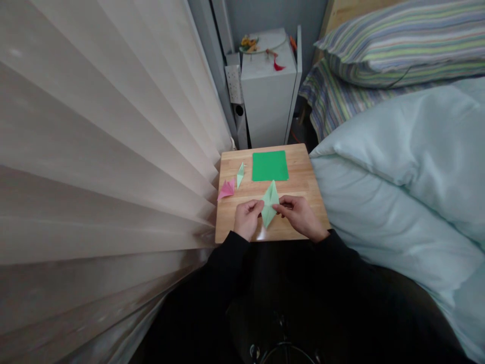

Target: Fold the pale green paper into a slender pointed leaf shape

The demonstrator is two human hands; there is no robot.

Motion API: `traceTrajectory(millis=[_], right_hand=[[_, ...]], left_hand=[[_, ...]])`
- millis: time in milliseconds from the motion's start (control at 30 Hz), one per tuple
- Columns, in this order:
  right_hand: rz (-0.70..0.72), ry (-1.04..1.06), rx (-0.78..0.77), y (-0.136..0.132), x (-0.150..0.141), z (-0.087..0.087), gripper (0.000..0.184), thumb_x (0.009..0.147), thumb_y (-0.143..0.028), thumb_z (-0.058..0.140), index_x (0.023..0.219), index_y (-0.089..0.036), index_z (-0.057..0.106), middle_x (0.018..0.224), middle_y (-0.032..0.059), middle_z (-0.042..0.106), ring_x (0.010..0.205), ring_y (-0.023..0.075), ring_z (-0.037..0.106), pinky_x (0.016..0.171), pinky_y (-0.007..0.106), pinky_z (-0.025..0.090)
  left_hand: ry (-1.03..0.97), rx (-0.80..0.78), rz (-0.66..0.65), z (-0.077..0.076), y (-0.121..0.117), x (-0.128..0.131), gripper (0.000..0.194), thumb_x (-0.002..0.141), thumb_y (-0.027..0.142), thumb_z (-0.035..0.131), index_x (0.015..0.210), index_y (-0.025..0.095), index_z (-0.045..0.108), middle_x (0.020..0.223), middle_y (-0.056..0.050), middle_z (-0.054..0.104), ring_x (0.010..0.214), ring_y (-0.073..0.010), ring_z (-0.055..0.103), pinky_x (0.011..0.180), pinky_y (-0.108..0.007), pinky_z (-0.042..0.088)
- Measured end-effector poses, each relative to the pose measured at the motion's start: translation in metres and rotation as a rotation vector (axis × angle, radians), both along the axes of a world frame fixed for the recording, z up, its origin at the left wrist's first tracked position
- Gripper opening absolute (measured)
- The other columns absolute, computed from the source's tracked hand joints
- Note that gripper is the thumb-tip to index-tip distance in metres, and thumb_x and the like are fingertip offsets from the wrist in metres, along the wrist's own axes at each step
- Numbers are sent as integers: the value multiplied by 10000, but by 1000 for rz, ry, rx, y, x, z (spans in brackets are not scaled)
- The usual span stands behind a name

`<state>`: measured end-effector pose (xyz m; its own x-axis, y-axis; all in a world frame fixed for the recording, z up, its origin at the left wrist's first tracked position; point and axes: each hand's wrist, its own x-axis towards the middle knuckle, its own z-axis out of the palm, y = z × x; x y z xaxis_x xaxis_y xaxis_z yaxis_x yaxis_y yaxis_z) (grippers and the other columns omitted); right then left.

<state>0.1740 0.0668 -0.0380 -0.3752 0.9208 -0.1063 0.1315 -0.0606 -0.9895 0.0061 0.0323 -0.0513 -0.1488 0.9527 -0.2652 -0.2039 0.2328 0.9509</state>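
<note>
- A small wooden tabletop (303,177) stands between curtain and bed.
- Near its front edge, the left hand (247,217) and right hand (299,215) pinch a pale green fold (270,202) from both sides.
- Judged mid-crease; next, pressing the fold flat calls for steady fingertips.
- A green sheet (270,166) lies at the back edge; two small folded pieces, pink (226,190) and pale green (240,174), sit by the left edge.

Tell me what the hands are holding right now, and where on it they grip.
Both hands pinch a pale green folded paper kite shape at its middle: the left hand on its left edge, the right hand on its right edge. Its points stay free.

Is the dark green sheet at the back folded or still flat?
Flat and unfolded: the green sheet lies as a full square on the table, no creases visible.
</note>
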Motion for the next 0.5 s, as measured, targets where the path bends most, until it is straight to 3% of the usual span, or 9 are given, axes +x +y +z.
traceTrajectory(millis=[133, 300, 400, 500], right_hand=[[-42, -3, -37, -14, 5, 3, 409, 771, -579, 771, 681, -191, 683, 646, 30, 670, 625, 168, 584, 609, 308, 468], [-97, 37, -26, -26, 13, 19, 395, 796, -561, 777, 685, -188, 708, 648, 39, 689, 611, 163, 584, 592, 304, 466], [-58, 53, 15, -29, 11, 32, 365, 890, -511, 688, 721, -192, 741, 660, 37, 696, 616, 157, 580, 598, 302, 464], [-67, 74, 22, -30, 9, 41, 316, 845, -484, 744, 713, -198, 717, 677, 26, 684, 626, 152, 569, 585, 294, 453]], left_hand=[[83, -10, 6, 5, -13, 2, 375, 757, 496, 784, 705, 131, 710, 605, 21, 580, 601, -112, 510, 615, -242, 419], [26, -11, 8, 31, -24, 11, 408, 749, 539, 811, 741, 153, 678, 632, 29, 599, 588, -103, 544, 592, -232, 456], [-56, -36, -95, 46, -26, 12, 479, 620, 503, 922, 837, 148, 684, 746, -24, 708, 648, -152, 660, 641, -284, 552], [-75, -79, -190, 54, -29, 5, 498, 647, 526, 907, 871, 150, 669, 703, -44, 709, 609, -175, 686, 566, -285, 553]])
